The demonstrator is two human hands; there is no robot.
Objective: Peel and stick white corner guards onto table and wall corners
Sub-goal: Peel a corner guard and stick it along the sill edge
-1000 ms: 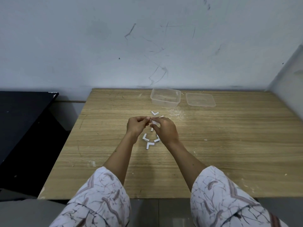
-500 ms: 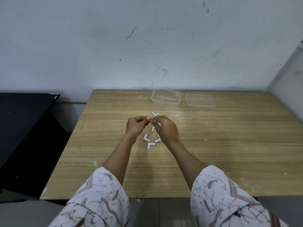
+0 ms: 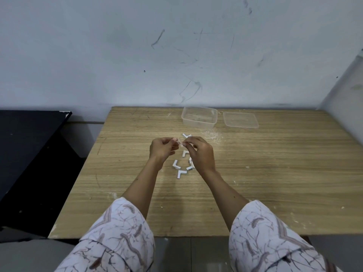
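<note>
Above the middle of the wooden table (image 3: 275, 173) both hands meet at one small white corner guard (image 3: 180, 143). My left hand (image 3: 161, 149) pinches its left side and my right hand (image 3: 200, 152) pinches its right side with thumb and fingertips. The piece is mostly hidden by the fingers. On the table below the hands lie several loose white L-shaped corner guards: one (image 3: 176, 164), another (image 3: 181, 173), one (image 3: 185, 153) by my right hand, and one farther back (image 3: 186, 135).
A clear plastic container (image 3: 199, 117) stands at the table's far edge with its lid (image 3: 240, 119) beside it on the right. The scuffed white wall (image 3: 176, 55) rises behind, and a side wall closes the right. A black surface (image 3: 25, 138) lies left of the table.
The hands stay together over the table and shift only slightly; the fingertips work closer on the small guard. The loose guards have not moved.
</note>
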